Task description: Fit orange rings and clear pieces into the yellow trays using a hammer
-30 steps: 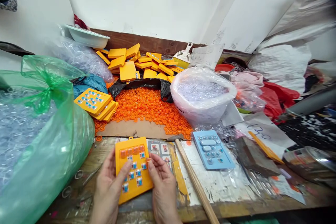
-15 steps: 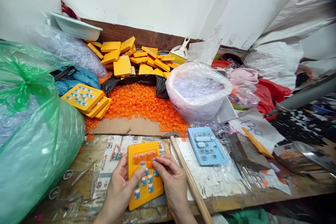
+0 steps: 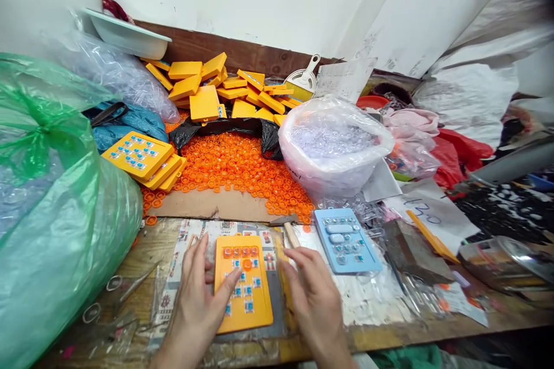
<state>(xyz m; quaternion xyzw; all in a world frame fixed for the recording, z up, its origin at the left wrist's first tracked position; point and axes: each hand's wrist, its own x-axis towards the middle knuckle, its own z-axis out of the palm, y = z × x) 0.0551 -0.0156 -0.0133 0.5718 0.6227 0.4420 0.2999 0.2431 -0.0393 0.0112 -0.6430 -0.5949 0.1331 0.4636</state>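
A yellow-orange panel [image 3: 244,320] lies on the printed sheet at the front of the table. Small clear-and-blue pieces sit across its face, with a row of orange round caps [image 3: 240,252] at its top and one more orange cap [image 3: 247,265] below. My left hand [image 3: 197,294] is around its left edge, thumb pressed on the face. Off the panel's right side, my right hand [image 3: 315,294] is over a wooden stick [image 3: 291,235], thumb and forefinger apart and bent. It covers most of the stick; only the far end shows.
Loose orange rings [image 3: 229,164] form a heap behind the panel. Yellow panels are stacked at left [image 3: 141,155] and piled at the back [image 3: 203,104]. A blue panel [image 3: 359,262], a bag of clear pieces [image 3: 298,170] and a grey block [image 3: 415,251] are at right; a green bag [image 3: 104,236] bulges at left.
My right hand has left the panel's face and moved right, over the wooden stick. My left hand stays on the panel, which now looks flatter on the table. The view has shifted slightly.
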